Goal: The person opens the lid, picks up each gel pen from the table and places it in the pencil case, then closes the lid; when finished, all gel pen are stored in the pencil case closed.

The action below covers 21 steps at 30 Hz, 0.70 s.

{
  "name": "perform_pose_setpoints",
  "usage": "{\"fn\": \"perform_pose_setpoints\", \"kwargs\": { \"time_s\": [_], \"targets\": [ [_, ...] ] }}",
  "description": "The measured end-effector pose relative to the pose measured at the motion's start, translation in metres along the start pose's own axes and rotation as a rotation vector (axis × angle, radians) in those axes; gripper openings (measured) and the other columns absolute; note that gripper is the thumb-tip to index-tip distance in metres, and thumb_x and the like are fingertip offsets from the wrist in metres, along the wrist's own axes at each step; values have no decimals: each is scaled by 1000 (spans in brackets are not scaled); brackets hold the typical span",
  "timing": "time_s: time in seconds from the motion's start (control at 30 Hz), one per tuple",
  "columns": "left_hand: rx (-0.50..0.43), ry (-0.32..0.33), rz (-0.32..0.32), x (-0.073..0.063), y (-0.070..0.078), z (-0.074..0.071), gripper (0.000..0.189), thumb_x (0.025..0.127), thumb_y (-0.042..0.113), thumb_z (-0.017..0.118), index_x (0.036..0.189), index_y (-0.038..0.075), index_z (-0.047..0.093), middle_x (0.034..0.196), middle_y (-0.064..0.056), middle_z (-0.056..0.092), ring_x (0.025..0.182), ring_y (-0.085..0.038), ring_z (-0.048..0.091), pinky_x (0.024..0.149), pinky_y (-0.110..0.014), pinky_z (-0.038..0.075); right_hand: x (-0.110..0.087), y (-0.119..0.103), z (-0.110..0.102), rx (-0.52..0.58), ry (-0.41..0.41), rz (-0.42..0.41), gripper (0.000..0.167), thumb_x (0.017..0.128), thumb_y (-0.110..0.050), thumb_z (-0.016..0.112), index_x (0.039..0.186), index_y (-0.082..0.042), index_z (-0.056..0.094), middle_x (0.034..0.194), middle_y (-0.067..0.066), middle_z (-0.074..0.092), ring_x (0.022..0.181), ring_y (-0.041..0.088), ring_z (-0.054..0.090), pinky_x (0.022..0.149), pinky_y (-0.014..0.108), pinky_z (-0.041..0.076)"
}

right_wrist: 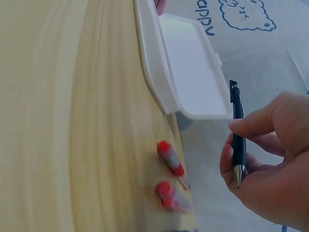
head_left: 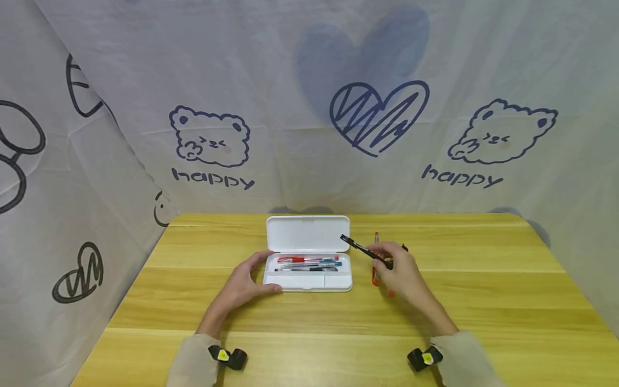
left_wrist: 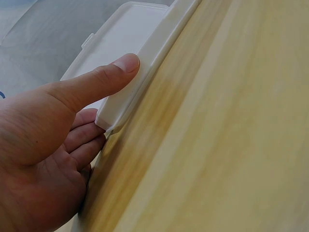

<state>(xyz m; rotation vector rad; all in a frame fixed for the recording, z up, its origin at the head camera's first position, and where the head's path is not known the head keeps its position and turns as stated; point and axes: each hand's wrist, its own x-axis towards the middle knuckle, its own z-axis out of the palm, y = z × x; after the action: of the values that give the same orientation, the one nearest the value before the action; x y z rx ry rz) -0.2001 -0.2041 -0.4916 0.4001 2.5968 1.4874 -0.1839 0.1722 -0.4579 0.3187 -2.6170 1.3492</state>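
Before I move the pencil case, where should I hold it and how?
Probably hold the pencil case by its left end, coming from the left, spanning its short side: the open lid lines the long back edge, and red pens lie beyond the right end.

The case [head_left: 308,234] is white, one pen [right_wrist: 239,150] black, the table [head_left: 309,344] yellow wood-grained, the cloth [head_left: 280,80] pale with blue bears [head_left: 210,137].

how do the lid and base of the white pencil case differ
The lid stands raised and tilted; the base lies flat on the table. The lid's inner face is plain, while the base is divided and holds pens in its back part. Both are white with rounded corners.
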Motion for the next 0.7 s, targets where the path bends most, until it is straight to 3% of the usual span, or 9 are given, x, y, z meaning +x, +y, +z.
{"fn": "perform_pose_setpoints", "kwargs": {
  "time_s": [0.13,0.23,0.33,0.4,0.47,0.53,0.57,0.67,0.7],
  "targets": [
    [0,2,0,0,-1,0,91,73,30,95,149,10,49,155,-10,48,150,-31,33,124,-51,23,5,-4,9,9,-30,-15,30,93,8,66,121,-1,70,110,13,66,99,28,62,90,50,56],
    [1,5,3,0,-1,1,91,73,30,95,149,10,50,154,-10,49,150,-31,33,124,-52,23,9,-7,15,16,-40,-42,32,91,10,67,120,-1,72,106,12,68,97,28,63,108,59,43],
    [-3,7,8,0,-2,1,90,73,29,96,149,11,50,154,-10,49,150,-30,34,124,-51,23,12,-11,21,59,-42,-66,32,89,12,67,118,-1,73,106,12,70,98,29,66,109,59,42],
    [-4,7,9,0,-2,1,89,73,29,96,148,11,51,154,-10,49,150,-30,34,124,-51,23,14,-13,26,71,-23,-77,30,89,10,70,116,-2,74,106,11,72,100,29,68,118,64,27],
    [-4,7,8,0,-1,1,89,73,29,95,148,11,51,154,-10,49,150,-30,33,124,-51,22,16,-16,31,93,6,-80,27,89,8,71,113,-3,76,107,12,74,100,30,71,116,63,29],
    [-3,7,8,0,-1,0,89,73,28,95,148,12,51,154,-10,49,150,-30,33,124,-51,22,19,-19,36,72,50,-72,24,89,4,74,109,-7,78,104,8,76,98,27,72,119,68,10],
    [-2,6,5,0,-1,0,89,73,29,95,149,12,51,154,-10,49,150,-30,33,124,-51,22,20,-20,39,68,62,-63,22,89,2,75,107,-9,79,102,7,77,97,26,72,118,68,13],
    [1,6,6,1,-2,0,90,73,29,95,149,12,50,155,-10,49,150,-30,33,124,-51,22,25,-25,49,85,73,-37,18,89,0,76,103,-10,80,95,4,76,87,21,70,106,48,43],
    [0,6,6,1,-2,0,90,73,29,95,149,12,50,155,-10,49,150,-30,33,124,-51,22,27,-26,52,99,70,-27,16,90,0,77,102,-10,80,94,4,76,84,20,68,94,40,52]
  ]
}}
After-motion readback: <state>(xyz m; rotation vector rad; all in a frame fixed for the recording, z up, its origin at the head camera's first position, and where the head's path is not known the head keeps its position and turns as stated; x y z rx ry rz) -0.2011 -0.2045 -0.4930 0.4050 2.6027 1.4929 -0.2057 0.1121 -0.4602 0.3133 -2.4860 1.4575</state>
